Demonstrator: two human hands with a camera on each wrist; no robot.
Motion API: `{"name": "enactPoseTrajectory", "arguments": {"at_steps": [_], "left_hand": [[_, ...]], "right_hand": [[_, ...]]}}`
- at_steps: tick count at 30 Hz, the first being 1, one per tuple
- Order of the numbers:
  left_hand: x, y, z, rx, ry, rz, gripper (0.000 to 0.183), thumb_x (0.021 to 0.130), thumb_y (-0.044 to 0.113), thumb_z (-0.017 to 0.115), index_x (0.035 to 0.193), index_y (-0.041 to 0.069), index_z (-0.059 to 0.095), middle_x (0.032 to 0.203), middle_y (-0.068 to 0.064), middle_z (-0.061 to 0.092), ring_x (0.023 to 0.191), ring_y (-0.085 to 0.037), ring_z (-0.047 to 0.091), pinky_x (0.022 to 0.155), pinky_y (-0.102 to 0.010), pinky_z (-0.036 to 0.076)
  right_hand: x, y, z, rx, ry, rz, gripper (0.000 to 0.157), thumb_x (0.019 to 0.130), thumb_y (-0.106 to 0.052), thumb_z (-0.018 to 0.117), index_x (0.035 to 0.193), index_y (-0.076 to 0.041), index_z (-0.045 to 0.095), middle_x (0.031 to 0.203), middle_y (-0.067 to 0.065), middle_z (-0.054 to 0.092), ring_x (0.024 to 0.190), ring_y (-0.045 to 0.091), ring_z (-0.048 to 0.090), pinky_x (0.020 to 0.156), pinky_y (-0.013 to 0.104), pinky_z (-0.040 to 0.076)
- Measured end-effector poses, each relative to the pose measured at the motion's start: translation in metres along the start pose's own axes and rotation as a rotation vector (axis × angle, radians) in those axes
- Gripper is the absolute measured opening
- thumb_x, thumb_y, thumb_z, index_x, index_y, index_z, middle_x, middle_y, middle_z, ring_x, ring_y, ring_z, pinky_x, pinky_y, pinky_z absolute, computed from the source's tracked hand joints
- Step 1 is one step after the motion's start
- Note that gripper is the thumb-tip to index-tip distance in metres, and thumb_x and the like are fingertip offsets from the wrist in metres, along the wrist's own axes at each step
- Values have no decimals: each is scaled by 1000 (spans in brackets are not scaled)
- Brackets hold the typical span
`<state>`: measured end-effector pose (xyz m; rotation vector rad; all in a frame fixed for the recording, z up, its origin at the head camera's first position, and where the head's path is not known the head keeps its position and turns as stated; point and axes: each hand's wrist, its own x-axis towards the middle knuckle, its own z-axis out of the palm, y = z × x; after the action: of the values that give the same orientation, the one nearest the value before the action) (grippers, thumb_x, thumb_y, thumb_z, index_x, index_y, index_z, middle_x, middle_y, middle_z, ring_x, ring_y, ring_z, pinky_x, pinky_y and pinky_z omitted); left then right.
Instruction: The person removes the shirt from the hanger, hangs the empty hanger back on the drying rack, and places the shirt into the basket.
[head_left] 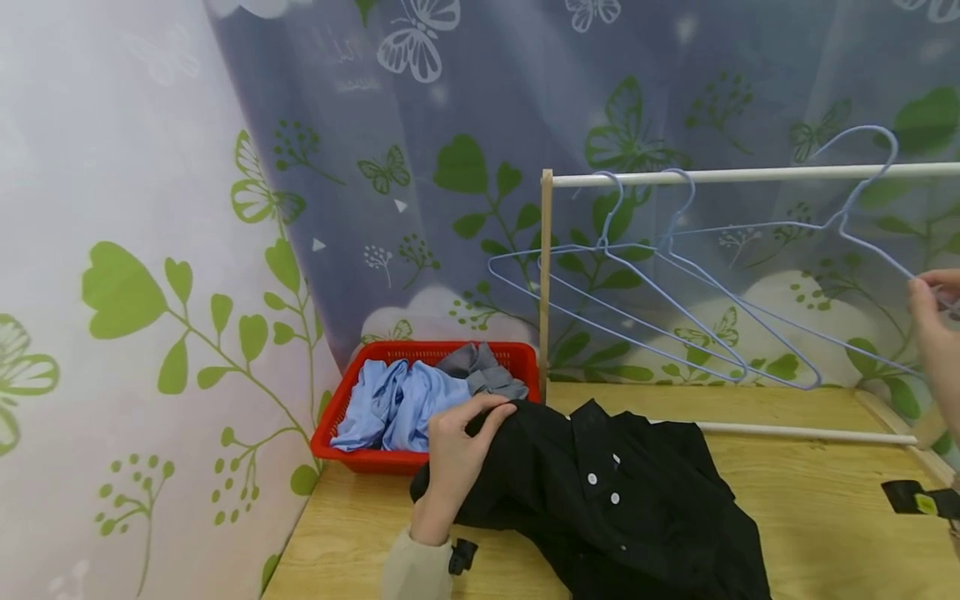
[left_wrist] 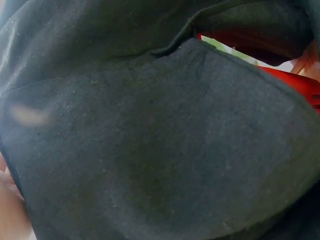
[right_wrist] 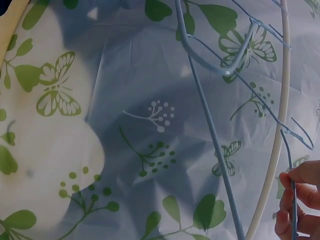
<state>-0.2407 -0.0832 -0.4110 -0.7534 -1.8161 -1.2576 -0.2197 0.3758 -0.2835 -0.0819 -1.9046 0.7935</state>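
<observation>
My left hand (head_left: 457, 454) pinches the upper edge of a black shirt (head_left: 637, 508) between thumb and fingers. White buttons run down the shirt's front, and its lower part spreads over the wooden table. Dark cloth (left_wrist: 150, 140) fills most of the left wrist view. At the right edge of the head view, my right hand (head_left: 941, 317) grips a blue wire hanger (head_left: 873, 250) by one sloping arm. The hanger's hook rises just above the rack's rod in that view. Curled fingers (right_wrist: 285, 200) show around the wire in the right wrist view.
Two more blue hangers (head_left: 603, 242) hang from the white rod (head_left: 787, 173) of a rack with a wooden post (head_left: 546, 283). Left of it stands a red basket (head_left: 375, 463) with light blue cloth (head_left: 420, 396) and grey cloth (head_left: 487, 371). A patterned curtain (head_left: 450, 83) closes the back.
</observation>
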Motion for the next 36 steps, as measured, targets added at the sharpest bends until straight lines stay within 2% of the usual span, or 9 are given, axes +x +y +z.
{"name": "enactPoseTrajectory", "arguments": {"at_steps": [2, 3, 5, 9, 15, 23, 26, 32, 36], "left_hand": [[0, 0, 0, -1, -2, 3, 6, 90, 9, 77, 95, 12, 78, 89, -3, 77, 81, -15, 74, 79, -22, 56], [0, 0, 0, -3, -3, 2, 6, 90, 9, 77, 95, 12, 78, 89, -3, 77, 81, -15, 74, 79, -22, 56], [0, 0, 0, -5, -2, 4, 6, 90, 9, 76, 95, 12, 78, 90, -3, 77, 81, -15, 74, 79, -22, 56], [-1, -1, 1, -5, -3, 16, 6, 90, 9, 76, 95, 12, 78, 90, -3, 77, 81, -15, 74, 79, -22, 56], [0, -1, 1, -10, -2, 21, 7, 90, 7, 77, 95, 12, 78, 89, -3, 77, 81, -15, 74, 79, -22, 56], [0, -1, -1, 1, -8, 9, 4, 91, 11, 76, 94, 12, 78, 89, -2, 77, 81, -16, 74, 79, -23, 57], [0, 0, -1, 2, -13, 2, 4, 91, 12, 76, 94, 12, 78, 89, -2, 77, 81, -15, 74, 79, -23, 57], [0, 0, -1, 0, -13, -6, 4, 91, 11, 76, 95, 12, 78, 90, -2, 77, 82, -15, 74, 80, -22, 56], [0, 1, 0, 15, -5, 0, 4, 91, 11, 77, 95, 11, 79, 90, -2, 78, 81, -15, 74, 79, -23, 57]], "right_hand": [[2, -3, 4, -38, -9, -56, 19, 103, -6, 56, 92, -11, 69, 85, -40, 32, 83, -19, 29, 80, 13, 22], [2, -4, 6, -59, -21, -79, 15, 103, -4, 56, 96, 2, 68, 85, -38, 33, 84, -19, 27, 80, 14, 21], [3, -4, 9, -100, -50, -107, 21, 101, -2, 57, 109, 17, 61, 87, -33, 33, 85, -20, 25, 80, 15, 20], [1, -3, 13, -135, -98, -88, 18, 99, 0, 59, 107, 16, 62, 84, -24, 36, 83, -19, 23, 78, 17, 20], [-3, 3, 14, -110, -136, -57, 15, 97, 1, 62, 105, 14, 65, 78, -40, 30, 82, -19, 26, 79, 14, 22], [-6, 5, 12, -91, -134, -66, 18, 97, 2, 62, 111, 13, 64, 86, -40, 34, 88, -21, 26, 81, 11, 22], [-9, 2, 11, -92, -112, -113, 21, 97, 4, 61, 116, 13, 63, 96, -24, 48, 95, -22, 26, 85, 10, 22], [-22, -12, 2, 1, -46, -244, 22, 95, 9, 60, 117, 15, 62, 109, -34, 51, 105, -23, 34, 94, 7, 25], [-35, -22, -5, 7, -35, -291, 22, 99, -2, 60, 115, 14, 64, 110, -28, 58, 105, -24, 36, 98, 7, 26]]}}
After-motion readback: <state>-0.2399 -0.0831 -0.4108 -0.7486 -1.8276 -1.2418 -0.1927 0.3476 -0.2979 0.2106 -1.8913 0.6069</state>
